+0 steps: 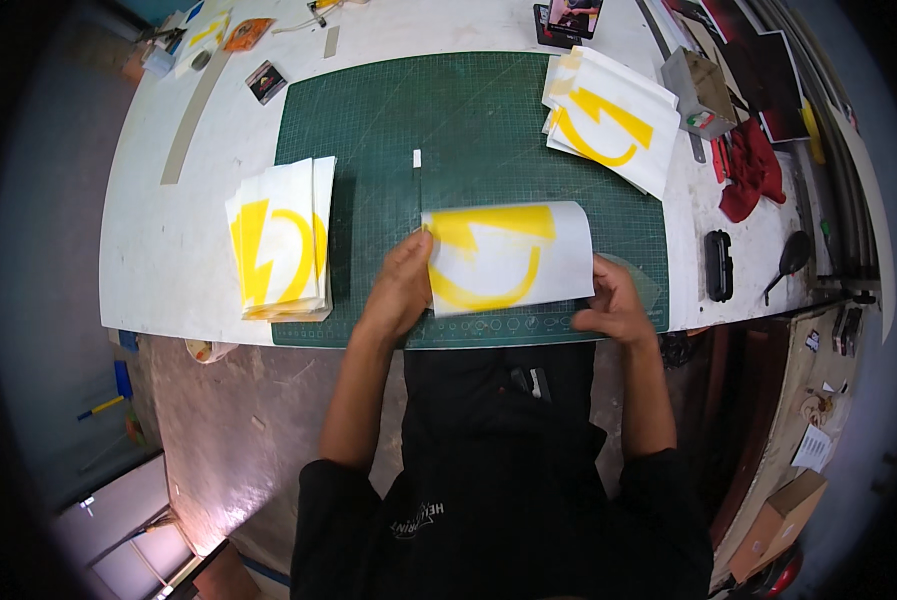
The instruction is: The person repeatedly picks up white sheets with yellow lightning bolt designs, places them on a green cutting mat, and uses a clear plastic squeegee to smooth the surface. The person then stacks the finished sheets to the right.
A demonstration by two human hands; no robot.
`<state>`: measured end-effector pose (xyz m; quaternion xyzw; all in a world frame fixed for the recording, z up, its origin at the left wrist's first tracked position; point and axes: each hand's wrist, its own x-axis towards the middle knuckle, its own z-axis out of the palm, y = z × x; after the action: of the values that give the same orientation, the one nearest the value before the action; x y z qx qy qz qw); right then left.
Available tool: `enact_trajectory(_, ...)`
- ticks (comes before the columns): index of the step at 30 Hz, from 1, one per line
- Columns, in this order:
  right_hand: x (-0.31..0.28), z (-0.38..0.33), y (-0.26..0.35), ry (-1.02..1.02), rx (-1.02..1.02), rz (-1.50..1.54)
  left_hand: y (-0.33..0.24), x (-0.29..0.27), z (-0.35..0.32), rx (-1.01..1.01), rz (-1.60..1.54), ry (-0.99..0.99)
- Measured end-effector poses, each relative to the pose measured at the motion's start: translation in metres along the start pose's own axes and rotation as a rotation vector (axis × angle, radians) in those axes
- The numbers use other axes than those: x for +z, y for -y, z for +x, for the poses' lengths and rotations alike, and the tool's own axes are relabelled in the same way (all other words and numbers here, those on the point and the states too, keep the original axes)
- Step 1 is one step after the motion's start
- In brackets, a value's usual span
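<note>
Left grip [401, 285]: pinching the left edge of the yellow-marked sheet [508, 258]. Right grip [613, 302]: at the sheet's right edge, thumb apart from fingers; firm hold cannot be told. Sheet between both grips, over the mat [368, 120]. One pile [276, 240] left of left grip; another pile [613, 120] beyond right grip.

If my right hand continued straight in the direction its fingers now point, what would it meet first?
Most likely the right edge of the yellow-printed white sheet. The right hand has its fingertips beside it; whether they touch is unclear.
</note>
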<state>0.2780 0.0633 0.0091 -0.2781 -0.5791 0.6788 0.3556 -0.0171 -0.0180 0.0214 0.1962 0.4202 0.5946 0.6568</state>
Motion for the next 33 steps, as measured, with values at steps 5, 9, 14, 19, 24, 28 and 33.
enact_trajectory(5,0.012,0.005,-0.003,-0.216,0.13,-0.095,-0.006,-0.001,-0.01,0.207,0.339,0.295)
enact_trajectory(9,0.026,0.02,0.002,-0.28,0.242,-0.152,0.025,0.006,-0.013,0.248,0.592,-0.268)
enact_trajectory(14,0.027,0.021,0.004,-0.315,0.269,-0.202,0.045,0.018,-0.039,1.127,1.564,-0.258)
enact_trajectory(19,0.044,0.005,0.014,-0.392,0.182,-0.679,0.063,0.023,-0.042,0.843,1.735,-0.108)
enact_trajectory(24,0.059,-0.025,0.021,-0.166,-0.307,-1.104,0.061,0.025,-0.044,0.832,1.706,-0.093)
enact_trajectory(28,0.059,-0.03,-0.012,-0.041,-0.396,-1.188,0.067,0.017,-0.049,0.82,1.626,-0.077)
enact_trajectory(33,0.061,-0.047,-0.023,-0.063,-0.407,-1.215,0.077,0.009,-0.064,0.784,1.7,-0.041)
